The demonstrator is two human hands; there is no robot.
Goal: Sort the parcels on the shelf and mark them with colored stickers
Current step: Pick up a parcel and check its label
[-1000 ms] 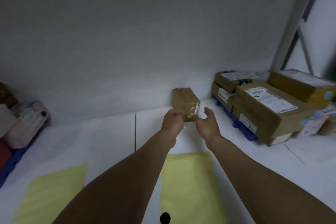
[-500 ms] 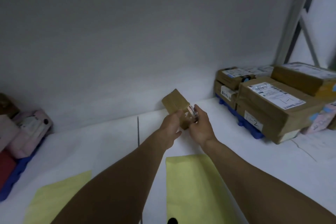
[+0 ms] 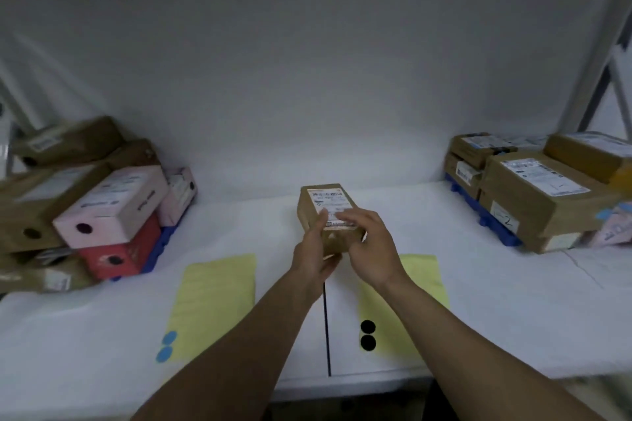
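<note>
Above the far end of the dark seam (image 3: 327,328) that splits the white shelf (image 3: 513,301), a small parcel (image 3: 319,215) of brown card is held off the surface, its white label facing up. The left hand (image 3: 314,253) takes it from below and on the seam's left side, fingers curled under the near end and the thumb lying up along the edge: a closed grip on the box. The right hand (image 3: 372,243) comes over from the seam's right side, fingers lightly bent across the label and the near corner. Its grip is looser, and its thumb cannot be made out.

Left of the seam a yellow sheet (image 3: 215,301) lies flat with two blue stickers (image 3: 164,354) at its near corner. Right of the seam a second yellow sheet (image 3: 420,284) carries two black stickers (image 3: 368,342), just beside the seam. Far left of the seam, brown, pink and red boxes (image 3: 113,205) are heaped on a blue tray (image 3: 160,243). Far right of it, brown labelled boxes (image 3: 537,191) are stacked on another blue tray (image 3: 492,222).
</note>
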